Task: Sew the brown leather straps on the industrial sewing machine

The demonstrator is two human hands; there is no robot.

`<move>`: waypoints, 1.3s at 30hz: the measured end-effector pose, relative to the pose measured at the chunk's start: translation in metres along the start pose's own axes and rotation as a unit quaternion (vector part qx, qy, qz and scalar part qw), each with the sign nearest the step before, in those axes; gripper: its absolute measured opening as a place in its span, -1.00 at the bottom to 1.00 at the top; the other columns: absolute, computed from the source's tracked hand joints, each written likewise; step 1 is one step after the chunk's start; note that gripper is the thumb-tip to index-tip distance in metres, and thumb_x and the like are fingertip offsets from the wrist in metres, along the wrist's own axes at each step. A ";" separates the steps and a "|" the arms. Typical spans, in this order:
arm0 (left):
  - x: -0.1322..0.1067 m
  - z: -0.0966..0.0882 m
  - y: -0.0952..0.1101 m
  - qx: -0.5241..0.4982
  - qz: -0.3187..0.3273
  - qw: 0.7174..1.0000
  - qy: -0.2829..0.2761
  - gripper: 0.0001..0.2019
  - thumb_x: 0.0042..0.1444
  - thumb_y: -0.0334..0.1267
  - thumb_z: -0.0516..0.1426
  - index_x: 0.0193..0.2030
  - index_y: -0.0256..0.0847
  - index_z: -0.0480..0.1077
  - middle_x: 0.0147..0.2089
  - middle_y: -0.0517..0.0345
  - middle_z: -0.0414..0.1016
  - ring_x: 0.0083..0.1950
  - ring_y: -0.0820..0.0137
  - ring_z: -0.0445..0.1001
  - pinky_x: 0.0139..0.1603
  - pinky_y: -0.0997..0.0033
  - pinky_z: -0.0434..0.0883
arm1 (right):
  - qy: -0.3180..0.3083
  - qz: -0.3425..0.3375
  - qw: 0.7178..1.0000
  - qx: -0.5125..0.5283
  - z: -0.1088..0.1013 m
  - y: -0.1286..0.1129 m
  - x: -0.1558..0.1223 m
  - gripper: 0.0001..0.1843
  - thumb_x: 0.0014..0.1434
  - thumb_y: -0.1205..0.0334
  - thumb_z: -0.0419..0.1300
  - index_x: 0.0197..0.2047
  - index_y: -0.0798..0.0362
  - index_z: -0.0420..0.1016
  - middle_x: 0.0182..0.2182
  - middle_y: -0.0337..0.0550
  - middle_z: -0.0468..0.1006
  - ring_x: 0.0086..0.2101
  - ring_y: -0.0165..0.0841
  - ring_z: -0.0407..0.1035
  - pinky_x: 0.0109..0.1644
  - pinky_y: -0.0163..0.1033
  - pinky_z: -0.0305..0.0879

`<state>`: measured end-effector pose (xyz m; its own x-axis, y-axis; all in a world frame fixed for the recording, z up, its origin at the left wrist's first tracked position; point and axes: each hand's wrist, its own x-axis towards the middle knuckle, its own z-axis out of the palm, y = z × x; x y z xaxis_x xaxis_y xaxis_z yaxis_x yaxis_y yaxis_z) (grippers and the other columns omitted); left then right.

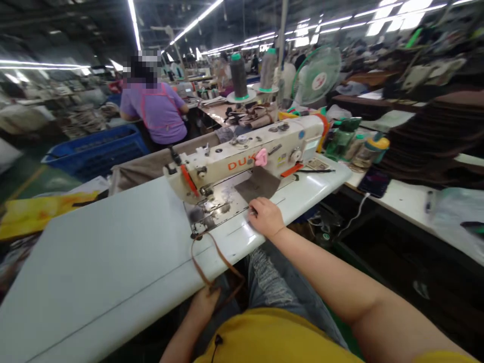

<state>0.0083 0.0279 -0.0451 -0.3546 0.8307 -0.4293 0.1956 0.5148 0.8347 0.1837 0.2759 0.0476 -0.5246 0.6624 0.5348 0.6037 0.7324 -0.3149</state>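
Note:
My right hand (265, 217) rests on the white sewing table (113, 252) beside the machine's metal plate, fingers curled, touching the edge of a brown leather piece (257, 184) that lies under the arm of the cream sewing machine (249, 154). My left hand (204, 302) is below the table's front edge, closed on a thin brown strap (212, 254) that loops up over the edge to the needle area (200, 214).
Thread cones (239, 75) and a green fan (316, 75) stand behind the machine. Bottles (372, 148) and a phone (374, 181) sit at the right, with stacked dark material beyond. A person in a purple shirt (157, 108) sits ahead near a blue crate (98, 148).

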 end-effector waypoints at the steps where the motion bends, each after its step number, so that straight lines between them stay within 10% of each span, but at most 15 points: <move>1: -0.006 -0.001 -0.002 -0.013 0.012 1.000 0.004 -0.65 0.12 -0.30 0.20 0.05 -0.24 0.58 0.24 -0.09 0.57 0.44 -0.01 0.34 0.58 -0.13 0.05 | 0.003 -0.001 1.000 0.006 0.001 0.001 0.001 -0.90 0.17 0.37 0.17 -0.25 0.04 0.50 -0.30 -0.06 0.53 -0.21 -0.19 0.34 -0.09 -0.17 0.25; 8: -0.035 0.000 0.022 -0.114 0.068 0.990 -0.048 -0.53 -0.16 -0.40 0.09 -0.09 -0.17 0.64 0.00 0.01 0.72 0.13 0.13 0.60 0.32 0.08 0.40 | 0.029 -0.019 0.999 0.019 0.000 0.002 0.003 -0.93 0.16 0.34 0.17 -0.29 0.03 0.47 -0.34 -0.06 0.52 -0.23 -0.18 0.35 -0.13 -0.15 0.22; 16: -0.070 -0.030 0.080 -0.316 0.039 0.948 0.008 -0.50 0.11 -0.14 0.39 0.18 -0.05 0.44 0.01 -0.03 0.57 -0.04 0.16 0.63 -0.15 0.20 0.59 | 0.030 -0.034 0.999 0.003 0.001 0.002 0.005 -0.92 0.17 0.36 0.17 -0.30 0.00 0.46 -0.34 -0.06 0.54 -0.24 -0.17 0.37 -0.15 -0.13 0.25; 22: -0.027 -0.058 0.108 -0.275 0.105 0.955 0.035 -0.06 -0.01 -0.07 0.49 0.42 0.10 0.10 0.18 -0.01 0.43 -0.03 0.18 0.64 -0.17 0.25 0.61 | 0.032 -0.026 0.999 -0.029 0.001 0.001 0.002 -0.91 0.18 0.38 0.18 -0.27 0.01 0.48 -0.33 -0.09 0.55 -0.23 -0.19 0.38 -0.13 -0.15 0.26; 27: 0.015 -0.084 0.130 -0.189 0.189 0.964 0.008 -0.31 0.13 0.15 0.36 0.30 -0.13 0.34 0.10 -0.08 0.51 -0.04 0.21 0.61 -0.09 0.20 0.58 | 0.023 -0.014 0.999 -0.032 0.000 0.000 0.001 -0.91 0.19 0.38 0.17 -0.26 0.03 0.49 -0.33 -0.08 0.54 -0.22 -0.18 0.36 -0.13 -0.14 0.24; 39: 0.050 -0.114 0.143 -0.064 0.249 0.954 0.154 -0.62 0.28 0.07 0.25 -0.06 -0.22 0.65 -0.38 0.17 0.51 -0.33 0.41 0.41 -0.24 0.36 0.35 | -0.007 -0.022 1.000 -0.018 0.001 0.000 0.001 -0.86 0.26 0.33 0.13 -0.21 0.06 0.53 -0.29 -0.02 0.54 -0.19 -0.14 0.34 -0.12 -0.13 0.23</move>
<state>-0.0853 0.1188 0.0920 -0.5021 0.8539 0.1369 0.3044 0.0264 0.9522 0.1825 0.2771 0.0472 -0.5596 0.6312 0.5370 0.6007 0.7554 -0.2619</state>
